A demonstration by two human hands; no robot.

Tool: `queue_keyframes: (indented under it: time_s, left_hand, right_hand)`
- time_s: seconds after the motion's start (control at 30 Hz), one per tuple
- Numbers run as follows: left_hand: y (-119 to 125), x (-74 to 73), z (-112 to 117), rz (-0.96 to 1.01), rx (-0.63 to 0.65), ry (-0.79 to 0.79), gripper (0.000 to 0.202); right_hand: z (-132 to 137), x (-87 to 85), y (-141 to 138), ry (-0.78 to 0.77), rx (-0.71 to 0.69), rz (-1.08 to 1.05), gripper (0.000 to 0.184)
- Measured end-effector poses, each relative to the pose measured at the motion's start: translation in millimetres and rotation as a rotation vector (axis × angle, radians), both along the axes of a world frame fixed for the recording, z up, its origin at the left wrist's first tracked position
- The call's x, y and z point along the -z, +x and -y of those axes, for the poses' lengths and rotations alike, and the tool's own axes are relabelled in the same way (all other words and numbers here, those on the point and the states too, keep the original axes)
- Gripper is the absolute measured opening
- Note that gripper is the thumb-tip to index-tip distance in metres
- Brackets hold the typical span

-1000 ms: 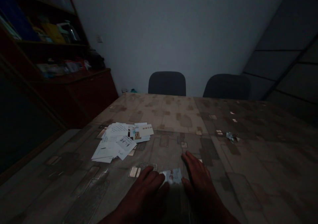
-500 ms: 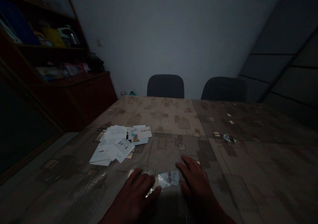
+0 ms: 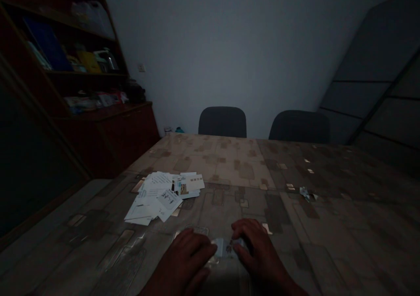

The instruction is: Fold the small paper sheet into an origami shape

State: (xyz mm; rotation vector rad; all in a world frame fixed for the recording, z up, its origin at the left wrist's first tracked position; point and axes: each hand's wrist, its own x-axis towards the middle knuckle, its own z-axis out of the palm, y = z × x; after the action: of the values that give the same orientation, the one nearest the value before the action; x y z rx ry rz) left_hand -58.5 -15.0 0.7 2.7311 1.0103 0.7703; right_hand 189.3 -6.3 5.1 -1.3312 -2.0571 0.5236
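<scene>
A small pale-blue slip of printed paper [image 3: 221, 246] lies near the table's front edge, between my two hands, with a darker figure near its right part. My left hand [image 3: 185, 259] covers its left end, fingers close together and bent, the tips at the paper. On the other end, my right hand [image 3: 254, 248] curls its thumb and fingers around the paper's edge. The fingers hide both ends of the slip, and dim light blurs its print.
A spread pile of white printed cards [image 3: 157, 197] lies to the left on the patterned tablecloth [image 3: 226, 156]. A crumpled paper scrap [image 3: 307, 194] sits to the right. Two dark chairs [image 3: 222, 121] stand behind the table; a loaded shelf unit [image 3: 108, 81] is at left.
My right hand's fingers have curled in over the paper's right end, and my left fingers have drawn closer, so less of the slip shows. The camera view has shifted slightly.
</scene>
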Motion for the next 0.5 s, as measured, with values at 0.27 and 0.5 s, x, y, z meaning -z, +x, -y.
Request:
queue_keyframes:
  time_s: [0.27,0.5]
  left_hand:
    - [43,-38.0,-25,0.379,-0.243,-0.4,0.016]
    - [72,-50.5,-36,0.719,-0.251,-0.743,0.025]
  right_hand:
    - [-4,-42.5,2,-0.064,0.084,-0.242,0.009]
    - [-22,-65.4,-2,-0.094,0.161,-0.383,0.026]
